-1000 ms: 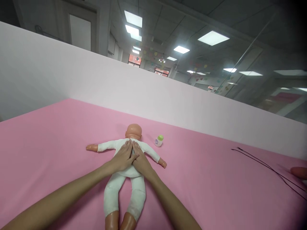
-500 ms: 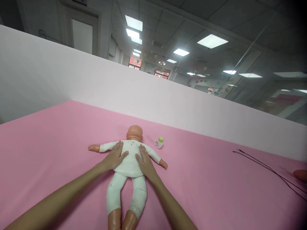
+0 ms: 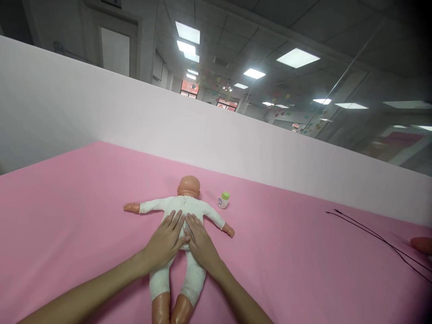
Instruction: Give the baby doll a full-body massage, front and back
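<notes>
A baby doll (image 3: 184,204) with a white cloth body lies face down, its bald head (image 3: 189,185) toward the far wall and its arms spread. Flat on the left side of its lower back rests my left hand (image 3: 166,238), fingers stretched out. My right hand (image 3: 200,238) lies flat on the right side, also with fingers extended. The thumbs meet near the middle of the back, and the fingertips point toward the doll's head. Both hands cover most of the lower torso. Neither one grips anything.
Beyond the doll's right arm stands a small bottle (image 3: 223,200) with a green cap. Thin black cords (image 3: 374,235) run along the right side, near an orange-brown rounded object (image 3: 421,245) at the edge. A white partition (image 3: 216,130) borders the pink surface (image 3: 286,252).
Both hands have slid from the sides of the upper back down and inward to the lower back, coming together at the thumbs. The doll and the bottle have stayed in place.
</notes>
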The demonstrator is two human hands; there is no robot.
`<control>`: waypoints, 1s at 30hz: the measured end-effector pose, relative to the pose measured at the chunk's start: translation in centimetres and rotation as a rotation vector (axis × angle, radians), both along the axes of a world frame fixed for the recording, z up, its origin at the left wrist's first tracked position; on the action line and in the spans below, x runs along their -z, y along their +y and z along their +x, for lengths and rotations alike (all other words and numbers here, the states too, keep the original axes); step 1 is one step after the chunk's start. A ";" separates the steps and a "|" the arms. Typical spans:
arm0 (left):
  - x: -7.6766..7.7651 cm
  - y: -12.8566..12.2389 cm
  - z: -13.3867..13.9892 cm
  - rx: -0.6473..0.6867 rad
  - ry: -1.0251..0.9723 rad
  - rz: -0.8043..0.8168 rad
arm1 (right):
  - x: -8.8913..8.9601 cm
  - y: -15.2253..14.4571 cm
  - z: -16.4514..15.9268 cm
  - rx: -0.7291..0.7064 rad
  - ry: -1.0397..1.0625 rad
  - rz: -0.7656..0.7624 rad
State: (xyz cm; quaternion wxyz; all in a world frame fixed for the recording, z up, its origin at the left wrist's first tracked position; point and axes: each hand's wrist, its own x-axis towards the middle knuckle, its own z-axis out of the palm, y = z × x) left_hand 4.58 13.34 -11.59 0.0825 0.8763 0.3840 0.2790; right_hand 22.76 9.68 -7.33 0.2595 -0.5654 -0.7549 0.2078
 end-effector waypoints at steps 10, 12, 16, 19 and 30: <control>-4.4 4.2 1.4 -0.068 -0.029 -0.382 | -0.7 4.6 0.7 0.139 0.130 0.006; -3.6 4.0 0.3 -0.078 -0.086 -0.449 | -0.1 3.9 1.2 0.191 0.209 -0.015; -2.2 2.7 -1.9 -0.119 -0.132 -0.492 | 0.8 1.8 2.0 0.233 0.275 -0.052; -3.2 2.2 -2.5 -0.091 -0.091 -0.306 | 0.3 1.1 2.0 0.231 0.164 0.001; -6.5 8.0 1.4 -0.179 -0.058 -0.138 | -3.0 7.2 1.1 0.262 -0.210 0.269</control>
